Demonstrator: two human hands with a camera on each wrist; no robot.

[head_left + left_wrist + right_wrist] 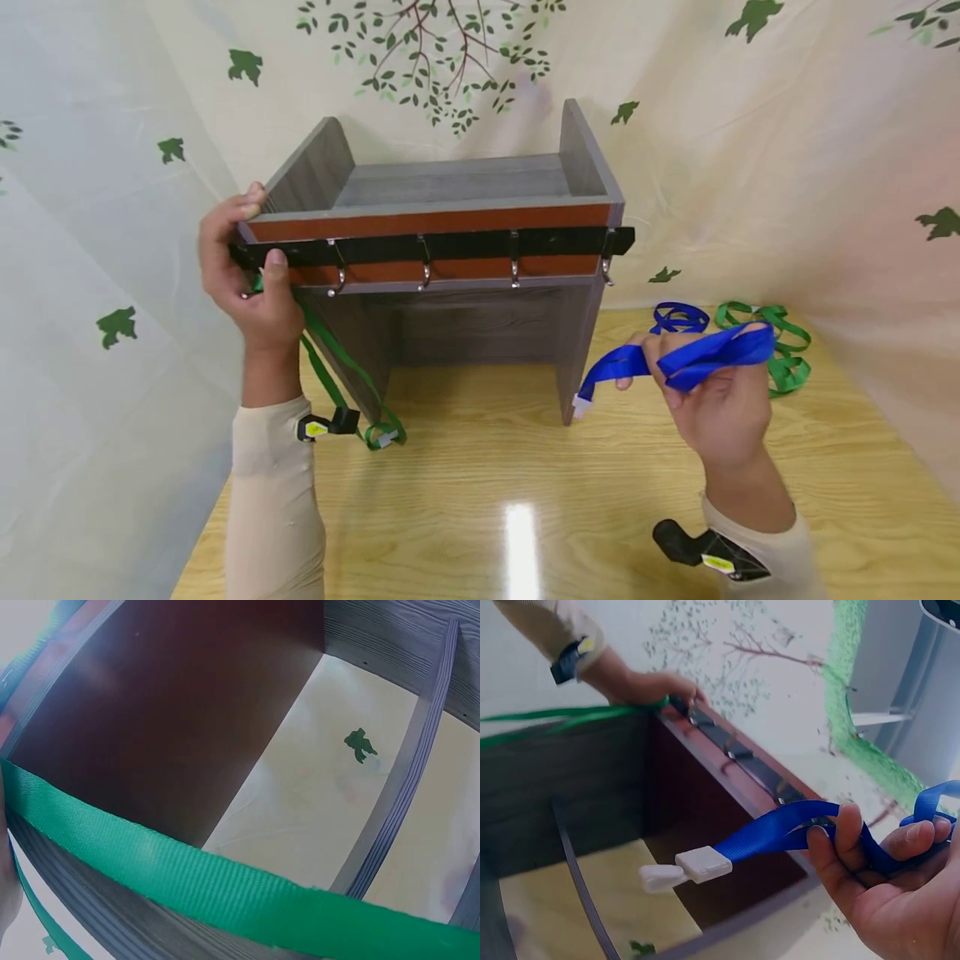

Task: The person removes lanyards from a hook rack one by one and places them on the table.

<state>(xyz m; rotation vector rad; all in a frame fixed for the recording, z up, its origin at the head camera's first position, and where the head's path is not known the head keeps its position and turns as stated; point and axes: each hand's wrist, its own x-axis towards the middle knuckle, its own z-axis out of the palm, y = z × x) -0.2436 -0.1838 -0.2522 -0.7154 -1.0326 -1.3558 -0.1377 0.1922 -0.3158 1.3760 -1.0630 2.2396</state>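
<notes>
My left hand [258, 315] grips the left end of a grey wooden shelf [450, 179], thumb on the black hook rail [468, 246] along its reddish-brown front. Several metal hooks stick out from this rail. From its left end a green lanyard [347, 360] hangs down beside the shelf's side panel; its wide strap [150, 862] crosses the left wrist view. To the right of the shelf, my right hand [723, 421] holds a folded blue lanyard [716, 354] between thumb and fingers. The lanyard's white plastic clip [703, 864] dangles free of the fingers, near the shelf's right side.
On the wooden table [450, 483], behind my right hand, lie another blue lanyard [678, 310] and a loose pile of green lanyards [791, 375]. A pale cloth with leaf prints [750, 167] hangs behind and around the table. The shelf stands near the back cloth.
</notes>
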